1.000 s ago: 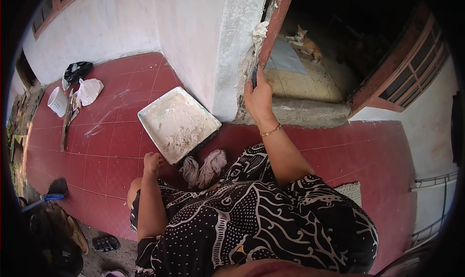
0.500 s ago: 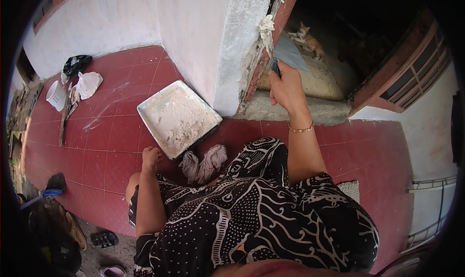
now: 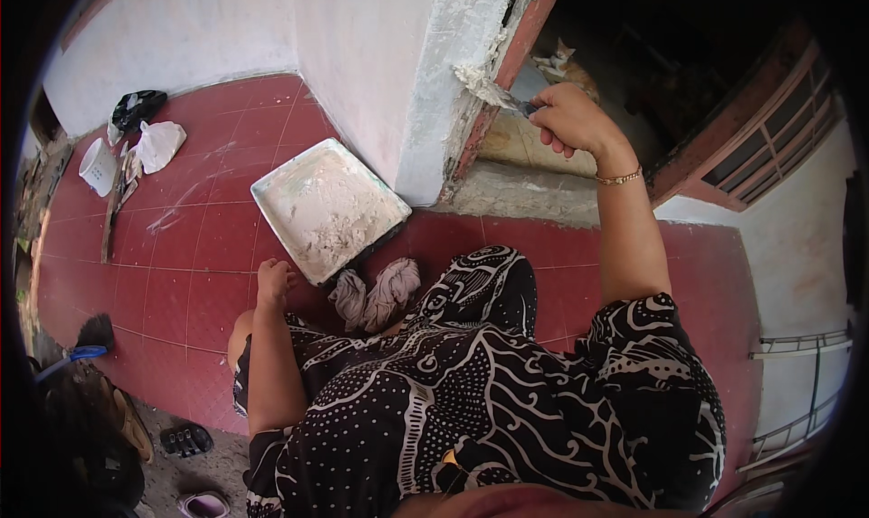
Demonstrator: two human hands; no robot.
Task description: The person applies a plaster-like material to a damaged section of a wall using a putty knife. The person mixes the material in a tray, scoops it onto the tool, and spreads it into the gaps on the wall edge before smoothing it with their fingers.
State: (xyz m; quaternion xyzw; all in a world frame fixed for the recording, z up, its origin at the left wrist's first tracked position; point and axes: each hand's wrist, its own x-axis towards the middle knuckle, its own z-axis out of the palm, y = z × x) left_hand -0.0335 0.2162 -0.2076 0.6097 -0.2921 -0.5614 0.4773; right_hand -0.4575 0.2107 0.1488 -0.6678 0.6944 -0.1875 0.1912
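The right hand (image 3: 570, 121) grips a trowel (image 3: 513, 102) at the doorframe (image 3: 523, 49), tip leftward, seemingly so its paste (image 3: 474, 81) faces the wall (image 3: 427, 124); the slack left hand (image 3: 273, 283) holds nothing near the tray (image 3: 374, 176), apparently set close for easy reach

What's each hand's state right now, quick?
Left hand: partly open, nothing visible in it.
Right hand: closed around a putty knife bearing pale paste.
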